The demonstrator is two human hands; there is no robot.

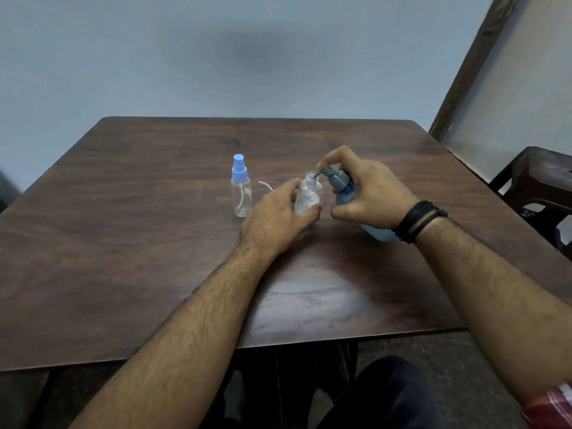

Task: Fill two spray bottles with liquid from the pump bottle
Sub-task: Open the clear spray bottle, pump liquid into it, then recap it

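Head view, left to right. Capped clear plastic spray bottle with light blue sprayer top stands upright on the dark brown wood-grain worktop, left of frame centre, untouched and looking empty. Just right of it, behind the left hand, a thin white curved tube lies on the worktop, likely the dip tube of the removed sprayer; its head is hidden.

Left hand grips the open clear plastic spray bottle at frame centre, fingers curled round its lower body, bottle upright on the worktop, neck uncapped. Some liquid seems to be inside; level hard to read.

Right hand holds the blue plastic pump bottle with grey pump head tilted toward the open bottle, fingers wrapped round its body, one finger on top of the pump head. Nozzle tip sits right at the open neck, apparently just inside.

Step in hand: pumping into the first bottle. To do well: keep nozzle inside the narrow neck, press in short strokes, keep left grip firm so the light bottle does not tip, stop below the neck threads.

Room: wide bare worktop to the left and toward the near edge; the capped bottle is near the left hand, easy to knock. Far-right edge is close to the dark stool.
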